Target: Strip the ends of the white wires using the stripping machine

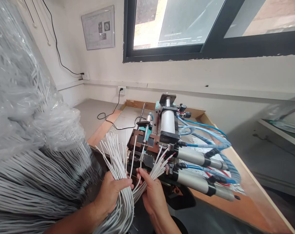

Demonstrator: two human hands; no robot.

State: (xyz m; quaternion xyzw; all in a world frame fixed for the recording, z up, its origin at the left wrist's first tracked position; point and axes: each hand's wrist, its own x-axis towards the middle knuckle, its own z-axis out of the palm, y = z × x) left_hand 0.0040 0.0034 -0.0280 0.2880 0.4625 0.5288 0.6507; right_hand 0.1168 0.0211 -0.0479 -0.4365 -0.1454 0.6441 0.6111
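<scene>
My left hand (110, 190) is closed around a thick bundle of white cables (116, 159), their ends fanning upward. In my right hand (154, 191) is a smaller bundle of white cables (159, 168), some with red showing at the tips. A single white cable (140, 164) rises from my right fingertips to the jaws of a pneumatic wire-stripping machine (149, 142). Whether the jaws grip it, I cannot tell. Below my hands the two bundles come close together, and their lower lengths hang toward me.
At the left hangs a large mass of grey cables (47, 182) under clear plastic wrap (20, 81). Silver air cylinders (196, 180) and blue hoses (210, 138) stick out to the right. A wooden-edged bench (249, 208) carries the machine beneath a window (181, 26).
</scene>
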